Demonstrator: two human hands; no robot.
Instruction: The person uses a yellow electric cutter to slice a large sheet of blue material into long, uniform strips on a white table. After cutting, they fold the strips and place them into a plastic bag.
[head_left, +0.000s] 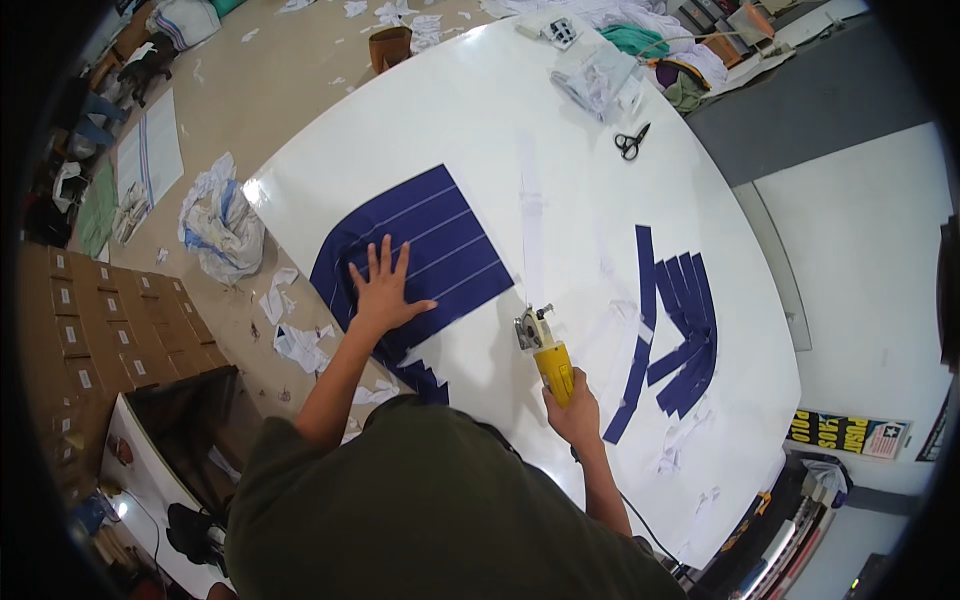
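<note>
The right hand grips a yellow cutter, fingers wrapped around its body, near the corner of a striped blue cloth on the white table. The left hand lies on that cloth, fingers spread. Blue strips lie rightward; beyond are black scissors, then clear plastic.

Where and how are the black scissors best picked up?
The scissors are probably best gripped by their finger loops, coming from the picture's lower left: the loops lie at that end, while the blades point away to the upper right.
</note>
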